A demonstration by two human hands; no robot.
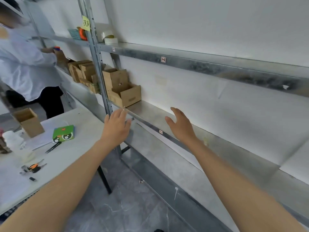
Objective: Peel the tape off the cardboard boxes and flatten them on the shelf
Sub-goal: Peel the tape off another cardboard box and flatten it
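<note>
- The cardboard boxes [124, 93] stand on the shelf [217, 143] just past your left fingertips, up and away from them. They are open-topped and bunched against the upright post [100, 72], with more behind it. No tape can be made out on them from here.
- Your left hand [117, 128] hovers at the shelf's front lip, its fingers [121, 114] fairly straight, close together and holding nothing. The nearest box is near those tips but apart from them. A pale speck beside them is too blurred to name.
- Your right hand [181, 125] hangs over bare shelf with the thumb spread wide and the fingers loosely curved, gripping nothing. The boxes lie well beyond its thumb side.
- This looks like the reach only: no box is taken and no peeling has begun.
- The boxes are packed tight, so dragging the nearest one with one hand could pull its neighbour over the front lip. Steady the neighbour with your free fingers.
- The post stands right beside your left fingers, and a quick grab may knock your knuckles on it.
- Tape yanked fast may tear into strips or lift the card's surface. Pressing a box flat while it is taped would likely crumple it.
- Behind your left wrist the table [80, 143] carries a lone box [29, 122], and another person [25, 64] works further along the shelf, so swing flattened card away from them.
</note>
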